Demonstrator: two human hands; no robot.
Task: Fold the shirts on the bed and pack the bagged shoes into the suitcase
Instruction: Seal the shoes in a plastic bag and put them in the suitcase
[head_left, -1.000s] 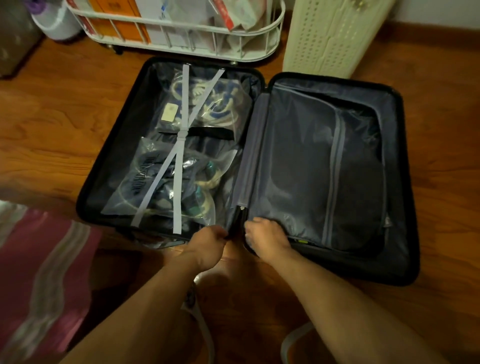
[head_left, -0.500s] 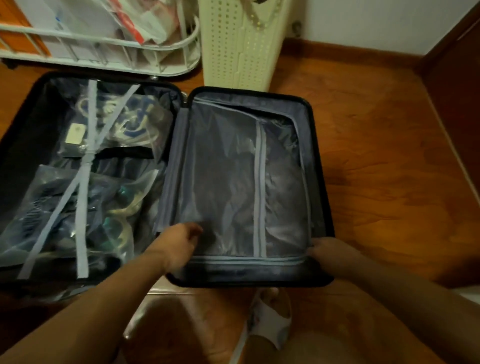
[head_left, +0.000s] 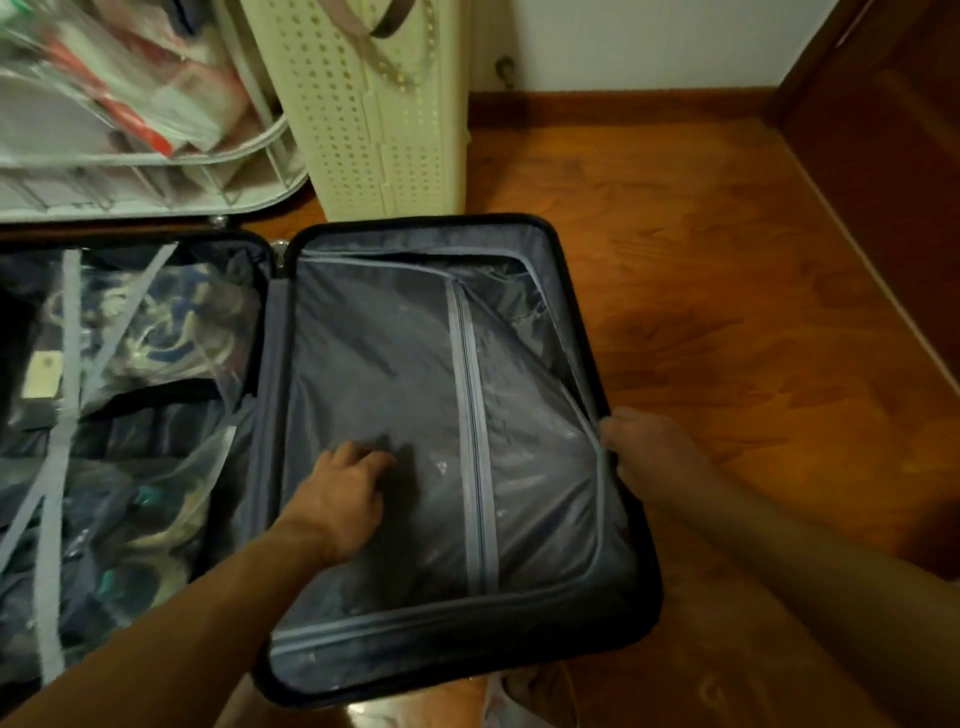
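Now zipping: the right hand (head_left: 641, 447) has slid up the suitcase (head_left: 631, 519) rim, pinching the divider's (head_left: 384, 364) edge at three o'clock.
Left hand (head_left: 340, 499) presses flat, moved inward; bagged shoes (head_left: 130, 338) stay strapped at nine o'clock.

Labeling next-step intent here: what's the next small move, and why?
Probably run the right hand further along the divider zipper at the suitcase rim. The left hand presses the divider panel flat, and the bagged shoes are strapped in.

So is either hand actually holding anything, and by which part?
The right hand grips the suitcase at its right side rim, by the divider's zip. The left hand only rests on the grey divider panel, holding nothing.
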